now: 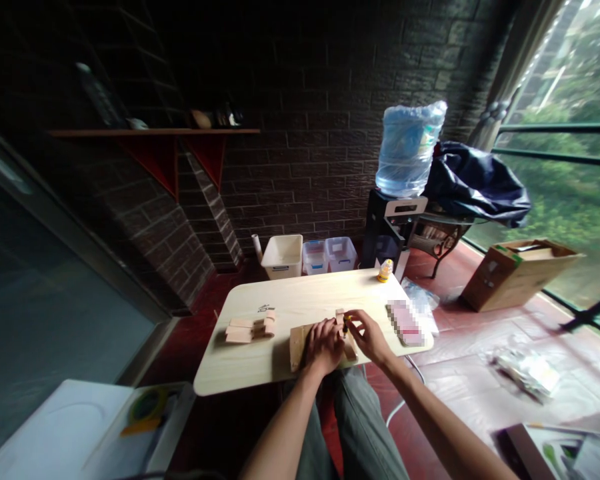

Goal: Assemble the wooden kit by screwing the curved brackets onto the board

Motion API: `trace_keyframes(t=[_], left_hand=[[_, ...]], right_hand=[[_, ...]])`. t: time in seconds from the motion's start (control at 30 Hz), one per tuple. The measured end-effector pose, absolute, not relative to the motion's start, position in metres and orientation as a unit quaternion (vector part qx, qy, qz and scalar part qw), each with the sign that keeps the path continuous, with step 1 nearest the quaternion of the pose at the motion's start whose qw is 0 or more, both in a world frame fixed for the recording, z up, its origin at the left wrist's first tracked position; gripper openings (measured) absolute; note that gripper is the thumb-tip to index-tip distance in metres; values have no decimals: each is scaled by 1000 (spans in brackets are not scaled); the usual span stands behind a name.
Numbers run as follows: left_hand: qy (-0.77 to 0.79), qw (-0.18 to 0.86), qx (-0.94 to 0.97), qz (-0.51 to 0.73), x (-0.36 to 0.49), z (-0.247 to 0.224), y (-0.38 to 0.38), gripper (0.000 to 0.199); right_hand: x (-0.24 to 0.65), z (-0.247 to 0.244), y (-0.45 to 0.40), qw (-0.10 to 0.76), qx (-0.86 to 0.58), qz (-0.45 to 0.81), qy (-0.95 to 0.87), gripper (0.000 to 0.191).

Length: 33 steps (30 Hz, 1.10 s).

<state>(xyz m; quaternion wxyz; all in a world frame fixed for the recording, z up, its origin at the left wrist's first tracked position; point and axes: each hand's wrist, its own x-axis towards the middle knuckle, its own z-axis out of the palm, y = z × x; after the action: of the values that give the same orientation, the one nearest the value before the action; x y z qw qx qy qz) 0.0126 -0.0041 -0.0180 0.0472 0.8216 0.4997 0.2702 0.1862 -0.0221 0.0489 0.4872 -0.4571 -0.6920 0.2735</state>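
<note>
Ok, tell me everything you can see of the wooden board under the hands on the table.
The wooden board is pale, unfinished-looking wood, lying flat on the light table near its front edge. Only its left end shows clearly; the rest is hidden. The left hand rests on top of it, pressing it down. The right hand pinches something small beside a short wooden block that stands at the board's far side. Whether the block is joined to the board cannot be told.

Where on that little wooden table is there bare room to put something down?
The table is bare along its far edge, between the wooden pieces and the small yellow object, and at the near left corner. It is crowded in the middle, where the left hand and right hand work on the wooden board, and beside the blurred item.
</note>
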Motion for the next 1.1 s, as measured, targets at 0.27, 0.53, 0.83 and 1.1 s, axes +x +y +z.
trace_keyframes(t=[0.27,0.53,0.83,1.1], left_hand=[[498,37,826,264,11,-26,-2,36],[496,36,825,269,11,-22,-3,36],[497,37,820,280,11,-20,-5,36],[489,36,821,292,10,-18,-6,35]], right_hand=[[196,58,-24,446,-429,321,-717,25],[199,67,-13,393,-449,266,-757,14],[197,105,2,113,-438,99,-886,16],[190,105,18,5,-441,8,-898,21]])
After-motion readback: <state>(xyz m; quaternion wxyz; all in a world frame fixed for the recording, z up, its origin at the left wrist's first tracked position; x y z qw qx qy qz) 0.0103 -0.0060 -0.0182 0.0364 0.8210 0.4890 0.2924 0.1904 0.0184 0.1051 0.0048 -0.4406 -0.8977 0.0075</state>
